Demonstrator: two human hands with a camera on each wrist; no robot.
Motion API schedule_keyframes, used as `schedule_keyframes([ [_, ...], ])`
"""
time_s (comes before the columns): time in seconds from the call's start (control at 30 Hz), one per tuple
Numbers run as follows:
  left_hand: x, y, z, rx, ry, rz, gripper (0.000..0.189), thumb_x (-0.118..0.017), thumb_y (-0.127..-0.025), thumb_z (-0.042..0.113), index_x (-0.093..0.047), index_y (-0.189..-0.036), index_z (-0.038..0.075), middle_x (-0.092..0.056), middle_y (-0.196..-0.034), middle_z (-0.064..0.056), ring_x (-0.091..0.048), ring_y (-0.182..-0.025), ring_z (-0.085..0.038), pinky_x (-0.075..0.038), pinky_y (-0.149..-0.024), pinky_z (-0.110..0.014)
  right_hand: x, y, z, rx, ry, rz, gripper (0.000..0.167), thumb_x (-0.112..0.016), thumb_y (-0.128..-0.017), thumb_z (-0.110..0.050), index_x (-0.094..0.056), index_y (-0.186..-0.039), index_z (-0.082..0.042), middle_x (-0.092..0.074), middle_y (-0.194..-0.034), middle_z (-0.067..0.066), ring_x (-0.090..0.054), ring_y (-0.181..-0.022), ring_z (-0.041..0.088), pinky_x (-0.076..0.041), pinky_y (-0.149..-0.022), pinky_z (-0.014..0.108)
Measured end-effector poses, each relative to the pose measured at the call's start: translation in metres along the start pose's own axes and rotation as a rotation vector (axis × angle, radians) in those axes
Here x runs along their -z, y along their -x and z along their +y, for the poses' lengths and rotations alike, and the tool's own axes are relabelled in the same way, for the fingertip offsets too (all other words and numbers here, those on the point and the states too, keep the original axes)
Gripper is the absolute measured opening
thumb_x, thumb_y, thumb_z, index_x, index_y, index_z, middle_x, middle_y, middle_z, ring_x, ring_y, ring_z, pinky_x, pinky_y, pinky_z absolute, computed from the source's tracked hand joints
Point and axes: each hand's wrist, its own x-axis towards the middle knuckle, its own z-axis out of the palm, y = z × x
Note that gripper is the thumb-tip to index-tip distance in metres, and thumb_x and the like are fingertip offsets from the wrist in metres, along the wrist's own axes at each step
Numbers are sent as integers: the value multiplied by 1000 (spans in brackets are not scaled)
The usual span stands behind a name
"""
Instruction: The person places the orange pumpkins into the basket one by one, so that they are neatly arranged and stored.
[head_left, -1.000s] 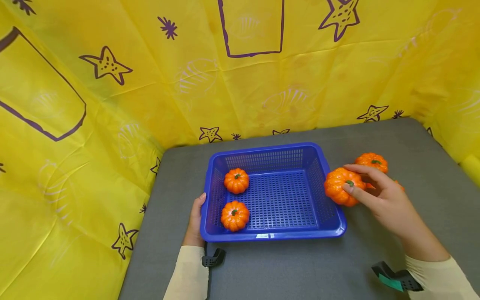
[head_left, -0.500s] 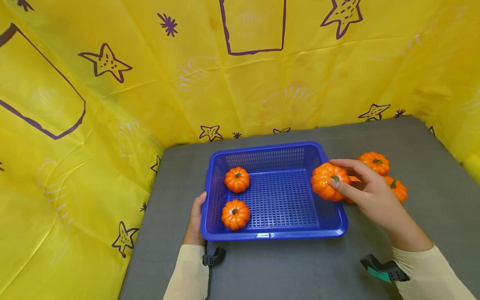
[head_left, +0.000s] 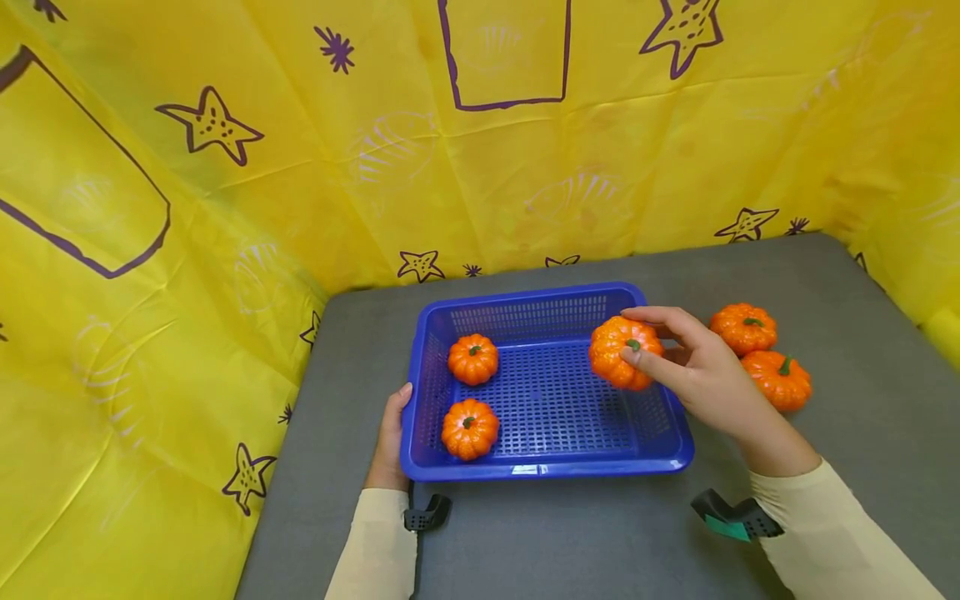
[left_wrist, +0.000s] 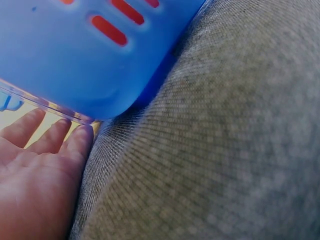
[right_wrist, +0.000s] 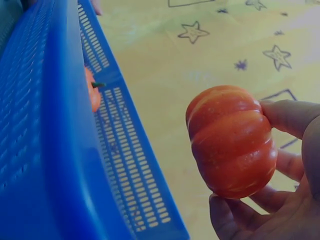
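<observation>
My right hand (head_left: 708, 375) pinches a small orange toy pumpkin (head_left: 624, 353) with a green stem, thumb by the stem and fingers round the far side. It hangs over the right part of the blue plastic basket (head_left: 547, 472). In the right wrist view, the held pumpkin (right_wrist: 232, 142) appears beside the basket's rim (right_wrist: 65, 150). Two more pumpkins, one upper (head_left: 473, 359) and one lower (head_left: 470, 429), lie along the basket's left end. My left hand (head_left: 388, 442) rests against that end from outside; in the left wrist view its extended fingers (left_wrist: 52, 135) meet the basket's edge.
To the right of the basket, two pumpkins, a rear one (head_left: 744, 328) and a front one (head_left: 777, 380), sit close together on the grey table (head_left: 570, 537). Yellow cloth (head_left: 495, 175) with starfish and fish drawings hangs behind and at both sides.
My right hand has carried the pumpkin leftward, from beside the basket's right rim to over its inside. The left hand and the basket have stayed in place.
</observation>
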Motion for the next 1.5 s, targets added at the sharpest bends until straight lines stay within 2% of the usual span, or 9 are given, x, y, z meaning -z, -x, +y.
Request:
schedule_keyframes([
  [0.5,1,2,1,20,-25,41,79,-43,-107,60,-35,-168,10,-51,-159,-20,-63,-129,-26,-52,-107,-43,-22,-26,-3,50,28,-53,44,-75,-103,-8,-63,-146,-4,-63,-137,13,-65,-110,28,-57,-89,24],
  [0.77,1,0,0,21,3,30,80,-43,-106,60,-35,-167,8,-56,-154,-17,-63,-126,-25,-52,-107,-42,-39,-37,-1,68,21,-83,42,-77,-101,-8,-67,-142,-4,-64,-136,11,-61,-117,27,-56,-92,29],
  [0.97,2,0,0,21,1,34,82,-45,-106,61,-36,-167,8,-59,-151,-13,-64,-127,-26,-52,-107,-42,-48,-44,-4,52,51,-116,42,-77,-102,-14,-67,-143,-6,-64,-140,11,-59,-123,28,-56,-96,48],
  [1.07,2,1,0,26,-1,42,82,-45,-106,61,-36,-167,8,-59,-151,-13,-64,-127,-26,-52,-107,-42,-52,-49,-5,49,55,-130,42,-76,-103,-15,-66,-143,-6,-63,-141,11,-58,-124,29,-54,-99,53],
  [1.33,2,0,0,28,-7,34,80,-44,-106,60,-36,-167,8,-57,-153,-14,-63,-128,-26,-51,-108,-42,-62,-65,-4,28,34,-139,43,-76,-103,-16,-65,-143,-5,-62,-141,13,-60,-123,31,-54,-100,53],
  [1.5,1,1,0,33,2,34,80,-44,-106,59,-35,-167,8,-58,-152,-14,-63,-128,-25,-51,-108,-42,-66,-74,-4,9,57,-142,46,-77,-102,-19,-65,-144,-6,-63,-141,13,-64,-117,33,-58,-93,49],
])
